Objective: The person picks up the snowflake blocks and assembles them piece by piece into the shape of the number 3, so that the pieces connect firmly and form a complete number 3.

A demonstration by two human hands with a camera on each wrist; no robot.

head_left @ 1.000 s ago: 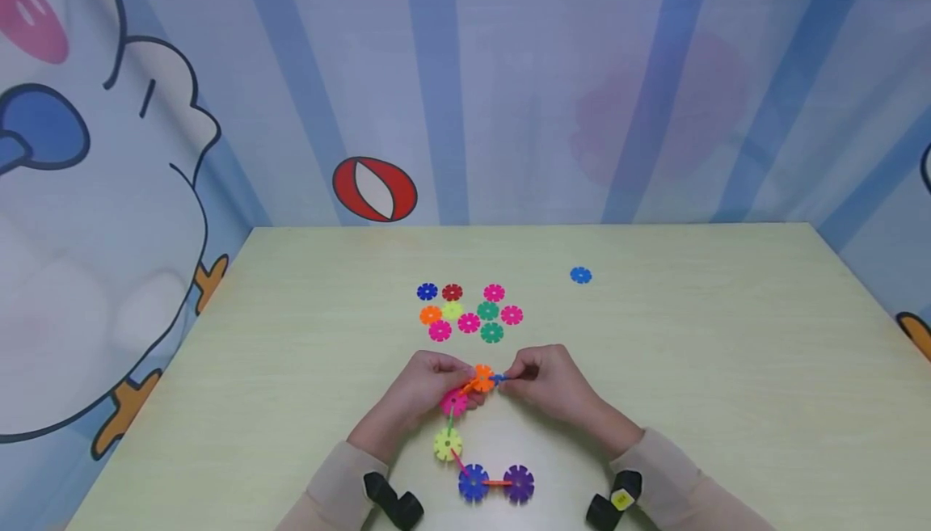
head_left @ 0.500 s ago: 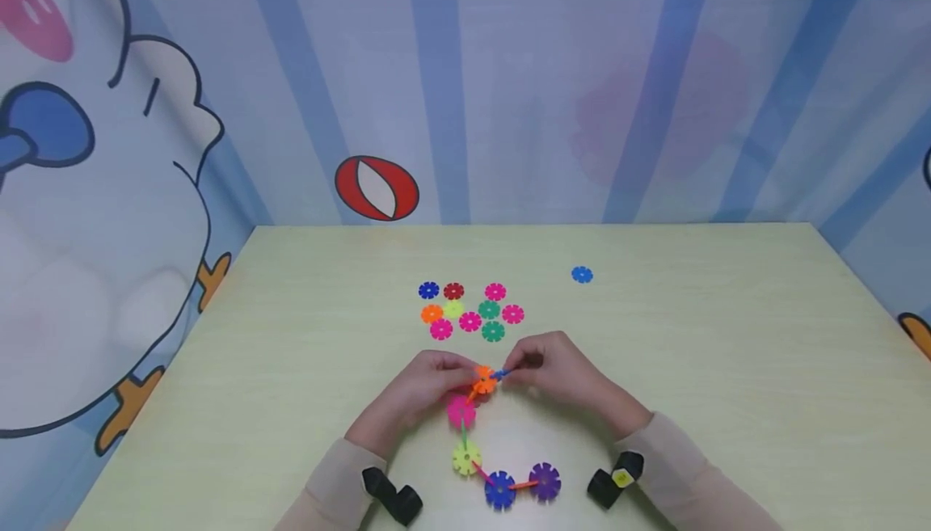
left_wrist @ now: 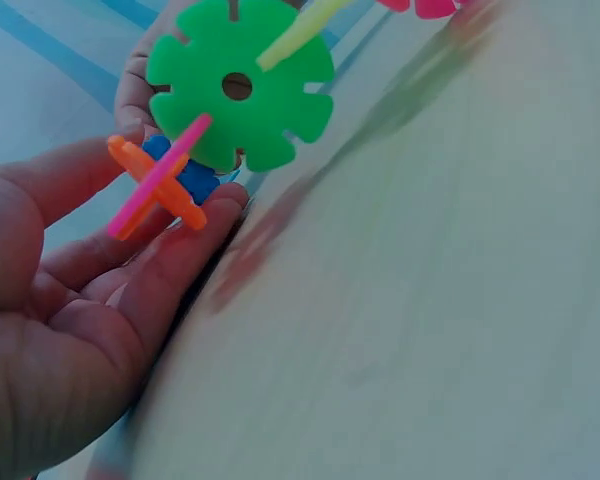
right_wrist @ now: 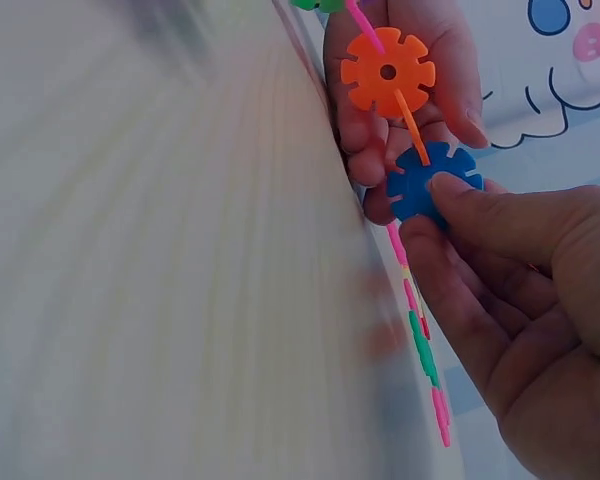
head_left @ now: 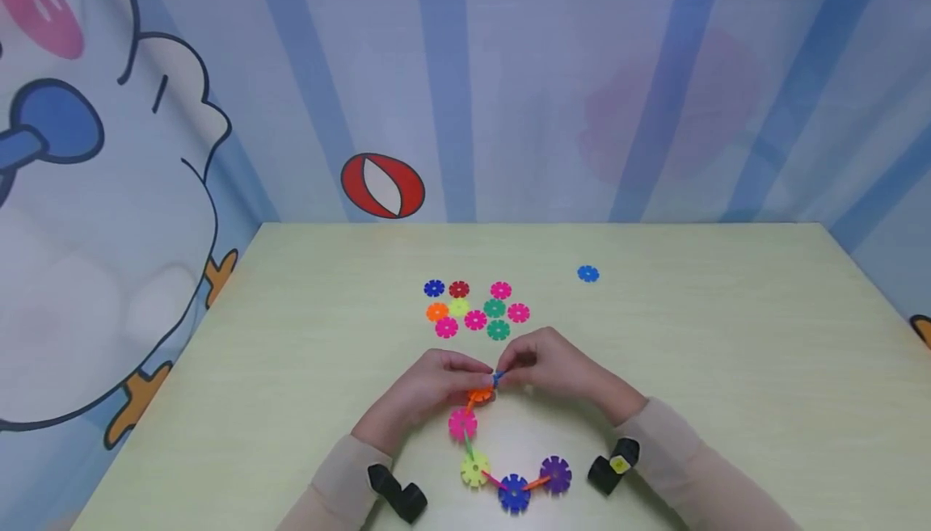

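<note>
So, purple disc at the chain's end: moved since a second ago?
Yes: the purple disc has shifted to the right in the head view, judged against the lone blue disc.

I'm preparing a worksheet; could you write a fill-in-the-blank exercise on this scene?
1. The right hand pinches a ____ notched disc.
2. The chain has a ____ disc at its free end.
3. In the head view, a lone bright-blue disc lies to the ____ of the other loose discs.

Missing words: blue; purple; right.
</note>
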